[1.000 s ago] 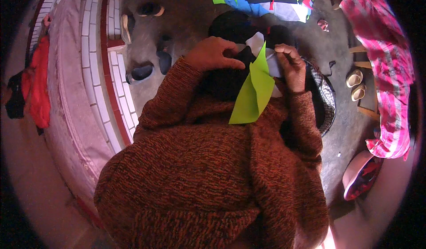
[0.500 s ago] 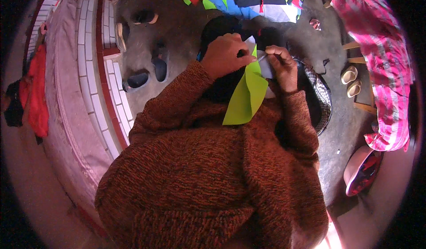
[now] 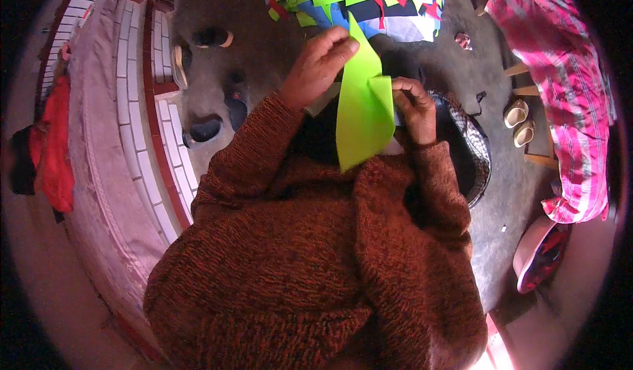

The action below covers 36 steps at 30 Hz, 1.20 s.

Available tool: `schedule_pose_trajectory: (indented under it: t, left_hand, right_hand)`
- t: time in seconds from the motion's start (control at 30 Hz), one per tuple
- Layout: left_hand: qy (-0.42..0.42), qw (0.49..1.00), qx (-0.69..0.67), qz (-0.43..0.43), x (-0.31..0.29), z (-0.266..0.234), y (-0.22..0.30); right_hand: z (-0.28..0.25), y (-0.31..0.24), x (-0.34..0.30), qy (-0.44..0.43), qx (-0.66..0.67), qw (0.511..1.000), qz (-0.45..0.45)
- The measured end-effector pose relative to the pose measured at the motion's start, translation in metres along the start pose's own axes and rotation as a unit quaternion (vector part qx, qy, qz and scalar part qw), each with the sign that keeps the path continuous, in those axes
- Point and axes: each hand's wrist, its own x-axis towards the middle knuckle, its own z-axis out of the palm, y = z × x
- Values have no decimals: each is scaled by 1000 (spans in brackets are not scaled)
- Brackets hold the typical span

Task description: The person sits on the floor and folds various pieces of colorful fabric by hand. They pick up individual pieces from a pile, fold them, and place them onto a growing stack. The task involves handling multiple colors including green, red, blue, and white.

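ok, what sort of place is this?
Probably a home, perhaps a living area or porch: several loose shoes on a bare grey floor, and a pink plaid cloth draped by a wooden frame.

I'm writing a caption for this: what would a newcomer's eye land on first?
Probably the bright lime-green piece in front of the person's body, its upper end pinched in the left hand. Next, the heap of green, red, blue and white pieces at the top edge, then the pink plaid fabric along the right side.

Prob. home rm: shoes on flr, plaid cloth, wooden frame.
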Motion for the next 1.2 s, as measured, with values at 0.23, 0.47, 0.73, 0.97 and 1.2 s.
schedule_pose_trajectory:
  t: [0.23, 0.47, 0.73, 0.97, 1.2]
  left_hand:
    - [10, 985, -163, -57, 25, -10, 32]
    - [-43, 989, -136, -29, 76, 2, 49]
    - [-23, 974, -215, 72, 178, 11, 77]
    - [123, 980, -158, -7, 214, -27, 14]
    - [264, 964, -18, 20, 194, -42, 5]
  right_hand:
    - [-3, -5, 2, -15, -57, 997, -55]
    - [-1, 0, 0, -1, -8, 999, -34]
    - [-5, 0, 1, -3, -5, 1000, -31]
    - [-6, 0, 2, -7, 1, 999, -48]
    - [-4, -3, 3, -4, -11, 999, -35]
